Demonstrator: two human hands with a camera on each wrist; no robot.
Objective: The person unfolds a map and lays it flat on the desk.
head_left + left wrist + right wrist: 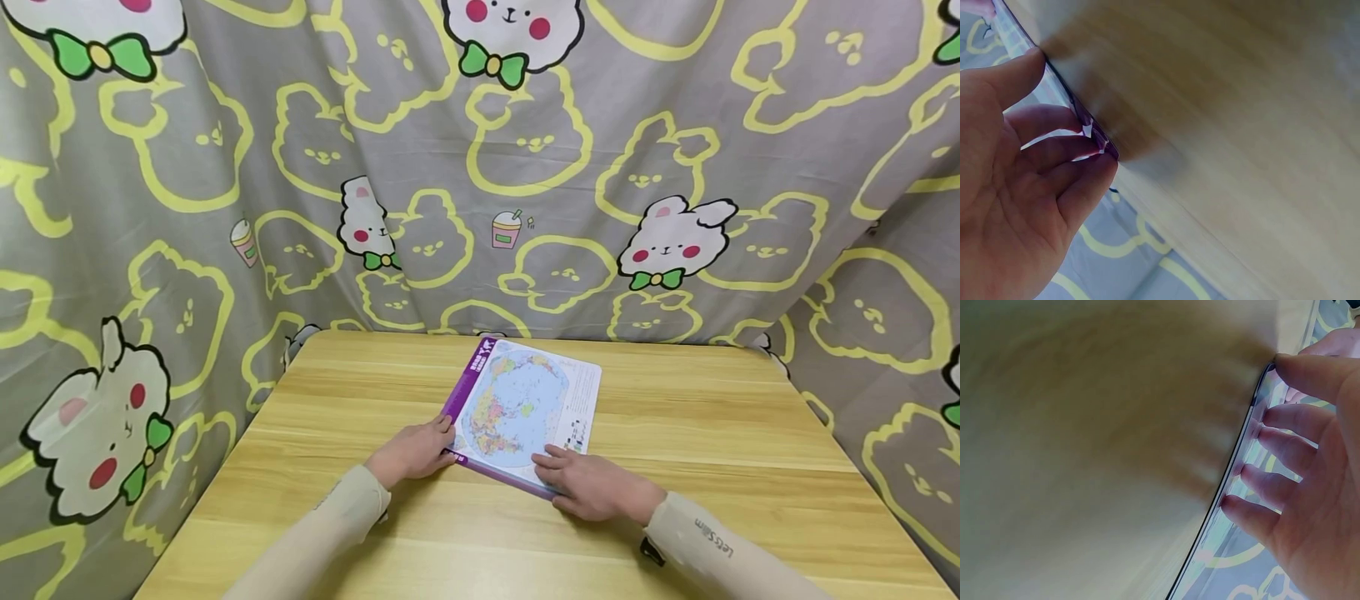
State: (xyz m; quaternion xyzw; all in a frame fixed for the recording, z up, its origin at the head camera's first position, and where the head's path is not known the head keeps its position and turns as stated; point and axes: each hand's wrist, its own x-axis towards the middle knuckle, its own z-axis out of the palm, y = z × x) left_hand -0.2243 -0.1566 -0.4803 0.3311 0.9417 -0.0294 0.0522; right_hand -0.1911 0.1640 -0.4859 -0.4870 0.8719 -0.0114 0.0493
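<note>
I see the person's left hand (415, 450) with its fingers bent only softly; the fingertips and the thumb touch the edge of a map board (517, 404) at the corner nearest to this hand. The right hand (596, 485) is open, its fingers spread on the face of the board, and its thumb touches the edge nearest to the body. So the board lies between the two hands and extends forward from them, slightly turned. It carries a coloured world map, and a purple band (467, 387) runs along its side ahead of the left hand. Behind the hands I see pale sleeves (720, 542), the right one with dark lettering. Under and around both hands is a wooden table (712, 417). Farther ahead hangs a grey curtain (420, 133) with yellow outlines and white rabbit faces.
</note>
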